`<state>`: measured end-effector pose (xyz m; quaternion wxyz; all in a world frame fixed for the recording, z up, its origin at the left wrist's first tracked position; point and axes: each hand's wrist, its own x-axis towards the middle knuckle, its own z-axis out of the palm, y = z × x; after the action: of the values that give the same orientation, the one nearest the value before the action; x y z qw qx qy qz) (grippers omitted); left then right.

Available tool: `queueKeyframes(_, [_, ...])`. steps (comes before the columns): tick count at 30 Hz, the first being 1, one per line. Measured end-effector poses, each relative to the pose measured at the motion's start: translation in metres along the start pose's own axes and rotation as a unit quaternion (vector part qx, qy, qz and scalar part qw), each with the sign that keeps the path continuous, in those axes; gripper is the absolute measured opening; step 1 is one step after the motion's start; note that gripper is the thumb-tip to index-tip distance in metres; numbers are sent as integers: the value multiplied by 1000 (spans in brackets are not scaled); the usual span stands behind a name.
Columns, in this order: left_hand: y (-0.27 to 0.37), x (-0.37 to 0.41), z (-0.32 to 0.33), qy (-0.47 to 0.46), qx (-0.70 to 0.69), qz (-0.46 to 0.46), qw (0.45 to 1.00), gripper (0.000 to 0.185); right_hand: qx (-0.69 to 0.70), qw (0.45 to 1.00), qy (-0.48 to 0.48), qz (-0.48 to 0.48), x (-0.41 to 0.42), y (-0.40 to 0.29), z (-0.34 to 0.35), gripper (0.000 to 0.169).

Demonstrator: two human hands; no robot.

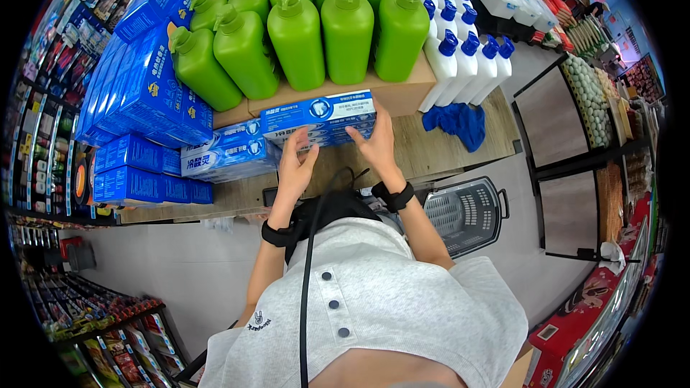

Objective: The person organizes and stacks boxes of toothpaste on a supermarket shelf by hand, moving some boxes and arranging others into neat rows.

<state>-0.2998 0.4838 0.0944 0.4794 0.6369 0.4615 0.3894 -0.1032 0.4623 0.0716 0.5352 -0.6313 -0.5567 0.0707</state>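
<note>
My right hand (378,143) grips the right end of a stack of blue and white toothpaste boxes (318,110), its thumb on the front face and its fingers along the end. In front of the stack's left part is my left hand (296,167), fingers apart, the fingertips at or against the boxes' front. More toothpaste boxes (232,153) in shiny wrap lie stacked just to the left. Directly behind the held stack, green pump bottles (296,46) stand in rows on a brown cardboard box (345,90).
Blue mosquito-liquid boxes (143,86) are piled at left. White bottles with blue caps (466,67) stand at right, beside a blue cloth (458,124) on the wooden table (485,143). A grey shopping basket (466,215) sits on the floor. A black cable (308,291) hangs before me.
</note>
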Motion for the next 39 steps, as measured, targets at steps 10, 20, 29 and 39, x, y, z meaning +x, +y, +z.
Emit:
queueKeyframes(10, [-21,16,-11,-56,-52,-64,995,44,65,994,-45,78,-21,14,-4,76])
queueKeyframes(20, [-23,13,-19,-86,-52,-86,991,49,129,964,56,224,-97,9,-70,37])
queueKeyframes(29, [-16,-52,28,-350,-47,-95,931,28,40,906,215,361,-234,5,-161,24])
queueKeyframes(39, [-152,-75,112,-516,10,-312,798,43,-176,893,-34,412,-277,21,-203,27])
